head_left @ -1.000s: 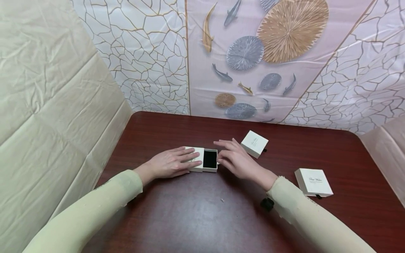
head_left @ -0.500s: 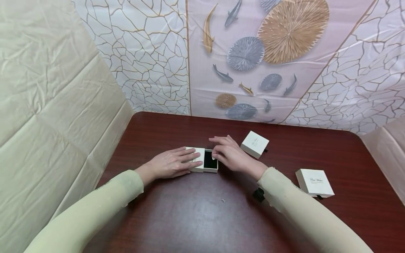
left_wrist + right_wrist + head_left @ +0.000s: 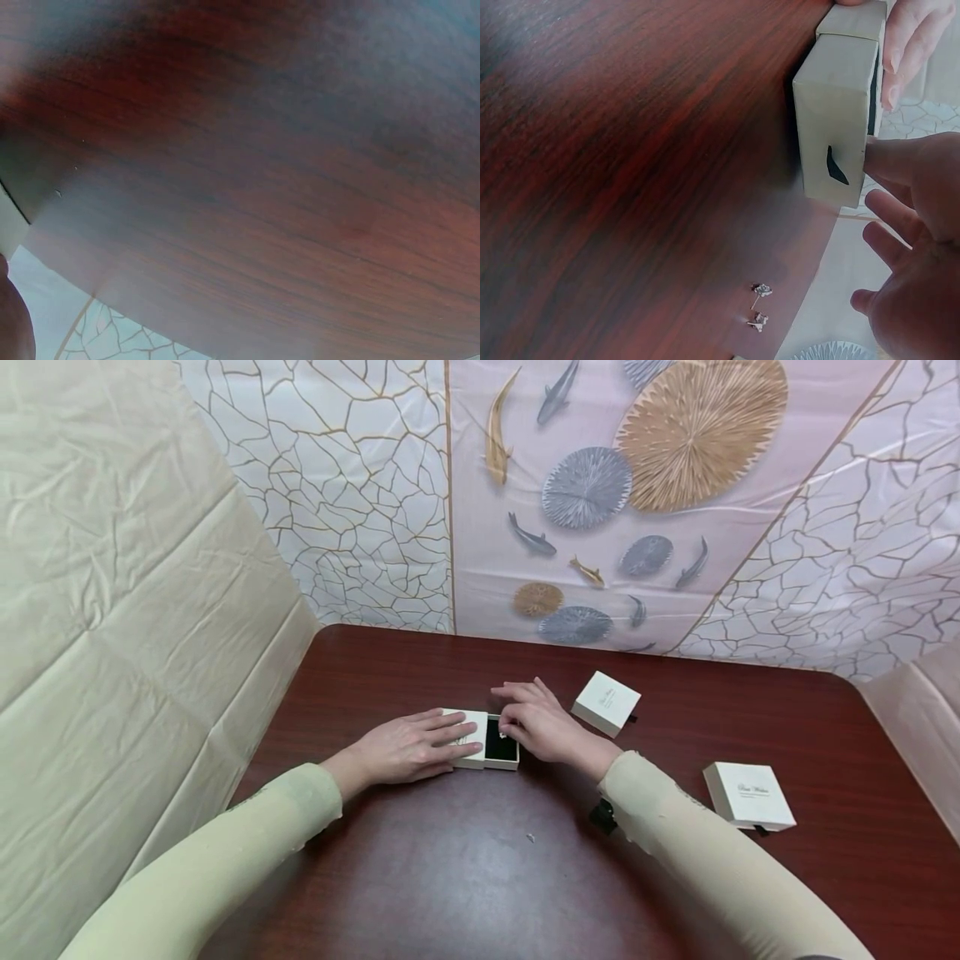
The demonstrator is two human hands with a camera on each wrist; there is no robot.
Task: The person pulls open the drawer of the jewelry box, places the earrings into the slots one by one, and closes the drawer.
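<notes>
My left hand (image 3: 408, 747) lies with fingers spread on the white sleeve (image 3: 481, 736) of a small sliding gift box. The box's drawer (image 3: 832, 135) is pulled out to the right, baring a black insert (image 3: 500, 752). Over that insert, thumb and forefinger of my right hand (image 3: 543, 727) pinch a tiny silvery earring (image 3: 503, 735). The right wrist view has a black pull tab (image 3: 835, 166) on the drawer's end; the thumb and forefinger tips are hidden behind the drawer wall. Two stud earrings, one (image 3: 761, 289) near the other (image 3: 757, 323), lie on the tabletop beyond.
A closed white box (image 3: 606, 702) stands behind my right hand. Another closed white box (image 3: 750, 795), printed with lettering, sits farther right, beyond my right forearm. One tiny bright piece (image 3: 531, 837) lies on the dark red wooden table (image 3: 420, 877). Patterned cloth (image 3: 360, 510) hangs behind.
My right hand has moved left from beside the drawer to over its black insert, bringing the small silvery earring. My left hand has stayed on the box.
</notes>
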